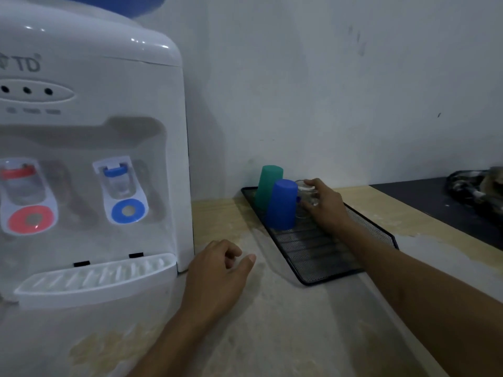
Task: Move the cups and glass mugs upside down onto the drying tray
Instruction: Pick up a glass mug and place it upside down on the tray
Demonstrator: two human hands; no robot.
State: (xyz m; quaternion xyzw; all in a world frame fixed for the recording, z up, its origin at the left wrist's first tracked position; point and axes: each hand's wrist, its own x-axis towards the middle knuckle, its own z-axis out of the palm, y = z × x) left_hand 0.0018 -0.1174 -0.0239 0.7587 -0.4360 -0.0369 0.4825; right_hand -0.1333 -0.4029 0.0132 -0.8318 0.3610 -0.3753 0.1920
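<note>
A black mesh drying tray (329, 263) lies on the counter, right of the water dispenser. On its far end a green cup (268, 183) and a blue cup (281, 205) stand upside down, the blue one nearer me. Just right of the blue cup a clear glass mug (306, 198) stands on the tray, and my right hand (325, 206) is wrapped around it. My left hand (217, 270) hovers low over the counter beside the dispenser's base, fingers loosely curled, holding nothing.
A white water dispenser (87, 159) with red and blue taps fills the left side. The pale worn counter (272, 322) runs to a wall behind. At the far right is a dark surface (435, 202) with a bundle of cables (476, 189).
</note>
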